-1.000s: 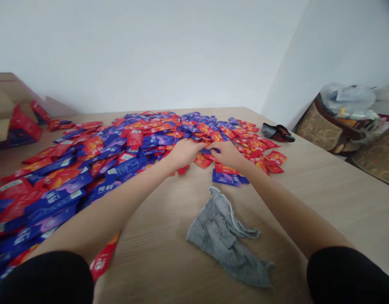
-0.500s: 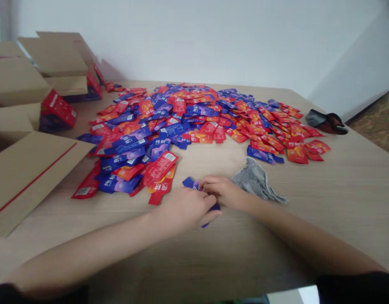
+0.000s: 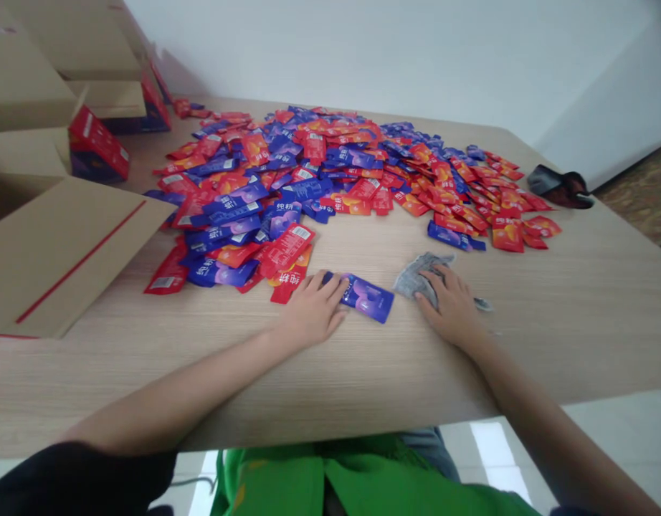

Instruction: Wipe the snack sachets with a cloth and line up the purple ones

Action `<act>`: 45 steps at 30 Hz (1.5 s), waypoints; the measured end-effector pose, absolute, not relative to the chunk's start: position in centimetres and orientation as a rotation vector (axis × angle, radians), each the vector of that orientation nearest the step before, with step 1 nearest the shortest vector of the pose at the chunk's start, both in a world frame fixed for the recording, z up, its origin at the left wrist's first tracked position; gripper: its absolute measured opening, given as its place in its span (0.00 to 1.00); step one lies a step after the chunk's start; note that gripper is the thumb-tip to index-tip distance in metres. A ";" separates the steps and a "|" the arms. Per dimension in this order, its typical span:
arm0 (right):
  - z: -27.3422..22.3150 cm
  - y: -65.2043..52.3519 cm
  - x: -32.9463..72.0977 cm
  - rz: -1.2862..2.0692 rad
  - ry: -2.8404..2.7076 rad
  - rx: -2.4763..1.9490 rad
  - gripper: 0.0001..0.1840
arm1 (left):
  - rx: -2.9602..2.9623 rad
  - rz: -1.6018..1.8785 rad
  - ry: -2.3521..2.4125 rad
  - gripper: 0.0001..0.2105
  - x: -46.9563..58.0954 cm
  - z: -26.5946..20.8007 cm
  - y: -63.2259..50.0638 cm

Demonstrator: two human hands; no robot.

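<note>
The left hand (image 3: 312, 312) lies palm down on a blue packet (image 3: 371, 297), with its fingers over the packet's near-left end and its thumb held apart. Its grip looks wide, so it is laid on the packet and not closed around it. The blue packet is flat on the wooden surface (image 3: 384, 380), near the middle, and its other end pokes out toward the right hand (image 3: 457, 308). That hand sits on a crumpled gray cloth (image 3: 416, 276). Its fingers and thumb are spread on top, so this grip is wide too, and bits of cloth show on both sides of it. The cloth is just beside the blue packet, on its right. Past the hands I see a big messy pile of packets (image 3: 314, 147), red, orange and blue, many with white writing. It bends round in a curve, and its left end comes close to the left hand. A dark shiny thing (image 3: 556, 186) lies near the pile's right end; I can't tell what it is. Over on the left stand open cardboard boxes (image 3: 77, 251), and one long flap with a red stripe leans out near the pile. The person has black sleeves (image 3: 83, 480) and something green (image 3: 287, 480) over the lap.
</note>
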State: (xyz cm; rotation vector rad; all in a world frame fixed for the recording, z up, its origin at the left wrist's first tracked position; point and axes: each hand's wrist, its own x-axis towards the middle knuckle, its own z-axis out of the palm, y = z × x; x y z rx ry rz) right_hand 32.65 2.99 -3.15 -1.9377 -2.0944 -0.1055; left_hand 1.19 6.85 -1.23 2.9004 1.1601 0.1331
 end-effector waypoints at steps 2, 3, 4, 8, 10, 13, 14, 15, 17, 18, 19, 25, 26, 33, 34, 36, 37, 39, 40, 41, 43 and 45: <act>-3.9 3.3 33.5 -0.054 -2.057 -1.916 0.22 | 2.889 0.087 1.293 0.29 1.8 -0.7 4.6; -3.7 3.7 33.6 -0.016 -2.006 -1.901 0.21 | 2.881 0.057 1.332 0.29 2.0 -0.5 3.6; -3.3 4.1 33.5 0.023 -1.929 -1.892 0.20 | 2.874 0.032 1.355 0.29 2.2 -0.4 2.8; -0.3 5.7 28.6 0.110 -1.678 -1.756 0.23 | 2.865 0.042 1.357 0.28 2.3 -0.5 1.6; 0.4 6.1 24.4 0.143 -1.785 -1.570 0.21 | 2.866 0.083 1.347 0.26 2.2 -0.7 1.6; -0.4 6.3 19.2 0.125 -2.162 -1.387 0.15 | 2.864 0.071 1.320 0.22 2.1 -0.7 2.0; -1.0 6.2 18.4 0.108 -2.282 -1.374 0.14 | 2.863 0.054 1.317 0.21 2.1 -0.7 2.1; -1.5 6.1 18.2 0.090 -2.371 -1.387 0.14 | 2.864 0.040 1.315 0.20 2.1 -0.7 2.2; -2.4 5.7 19.2 0.047 -2.415 -1.480 0.15 | 2.866 0.031 1.316 0.20 2.2 -0.6 2.4; -2.8 5.4 20.3 0.030 -2.391 -1.532 0.16 | 2.867 0.032 1.316 0.21 2.2 -0.7 2.5; -3.0 5.3 21.6 0.018 -2.354 -1.583 0.17 | 2.866 0.030 1.314 0.22 2.2 -0.7 2.6; -1.8 5.2 25.6 0.126 -2.053 -1.667 0.19 | 2.858 0.019 1.272 0.24 2.1 -1.0 3.0; -1.4 5.2 25.1 0.144 -2.008 -1.606 0.20 | 2.862 0.033 1.261 0.24 2.1 -1.0 3.0; -1.7 4.1 21.2 0.049 -2.451 -1.461 0.20 | 2.856 0.045 1.251 0.21 2.4 -1.2 3.1; -2.0 4.0 21.8 0.010 -2.463 -1.531 0.20 | 2.862 0.041 1.253 0.21 2.5 -1.3 3.1; -2.1 4.1 23.9 -0.027 -2.399 -1.681 0.20 | 2.876 0.036 1.258 0.22 2.5 -1.4 3.2; -2.0 4.3 25.0 -0.025 -2.343 -1.750 0.20 | 2.882 0.035 1.261 0.22 2.6 -1.5 3.3; -1.1 4.5 26.7 -0.015 -2.232 -1.842 0.21 | 2.890 0.028 1.268 0.22 2.6 -1.5 3.3; -0.6 4.5 27.0 -0.022 -2.190 -1.854 0.21 | 2.893 0.025 1.271 0.22 2.7 -1.4 3.3; 0.0 4.5 26.9 -0.041 -2.160 -1.844 0.20 | 2.897 0.026 1.275 0.22 2.7 -1.4 3.4; 0.8 4.0 25.5 -0.082 -2.169 -1.766 0.21 | 2.905 0.038 1.281 0.22 2.8 -1.3 3.3; 0.9 3.2 23.4 -0.077 -2.298 -1.649 0.22 | 2.912 0.047 1.274 0.20 2.9 -1.2 3.3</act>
